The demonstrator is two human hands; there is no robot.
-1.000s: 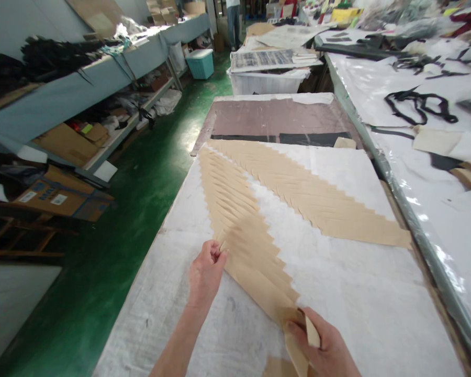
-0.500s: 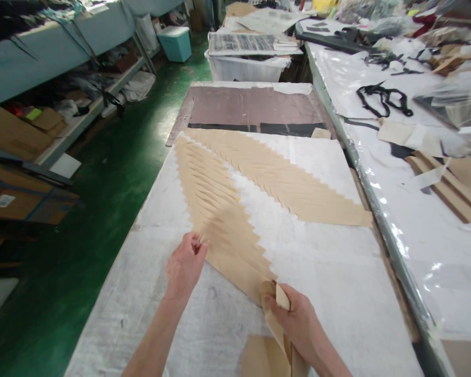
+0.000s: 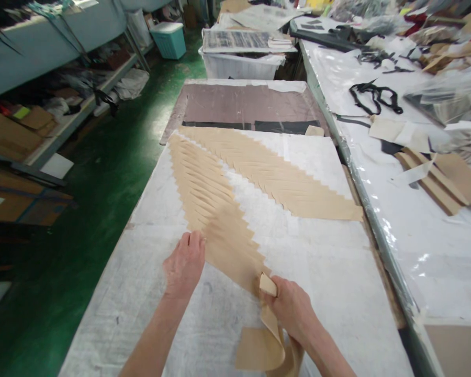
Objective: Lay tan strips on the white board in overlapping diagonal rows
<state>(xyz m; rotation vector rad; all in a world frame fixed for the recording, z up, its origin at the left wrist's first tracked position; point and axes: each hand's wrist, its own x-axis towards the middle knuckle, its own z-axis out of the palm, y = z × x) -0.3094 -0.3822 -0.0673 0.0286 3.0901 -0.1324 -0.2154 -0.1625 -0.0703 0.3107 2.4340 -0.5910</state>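
Tan strips lie overlapped like shingles in a slanting row (image 3: 215, 204) on the white-covered table. My left hand (image 3: 186, 262) is closed at the left end of the row's nearest strip, fingertips pinched on its corner. At the right end of that strip my right hand (image 3: 292, 303) grips a bundle of loose tan strips (image 3: 275, 330), which bend and hang down to the tabletop. The bundle's folded end sticks up between thumb and fingers. A second overlapped row (image 3: 282, 173) lies farther off to the right, apart from both hands.
A brown board (image 3: 251, 104) with dark strips adjoins the table's far end. Beyond it stands a white plastic bin (image 3: 241, 65). Along the right runs a plastic-covered table (image 3: 392, 220) with stacked tan pieces (image 3: 435, 178) and black straps (image 3: 377, 98). Green floor (image 3: 102, 193) and loaded shelving are left.
My left fingers have closed down over the strip's corner. My right hand has turned and shifted slightly up and left with its bundle. The whole view has shifted a little.
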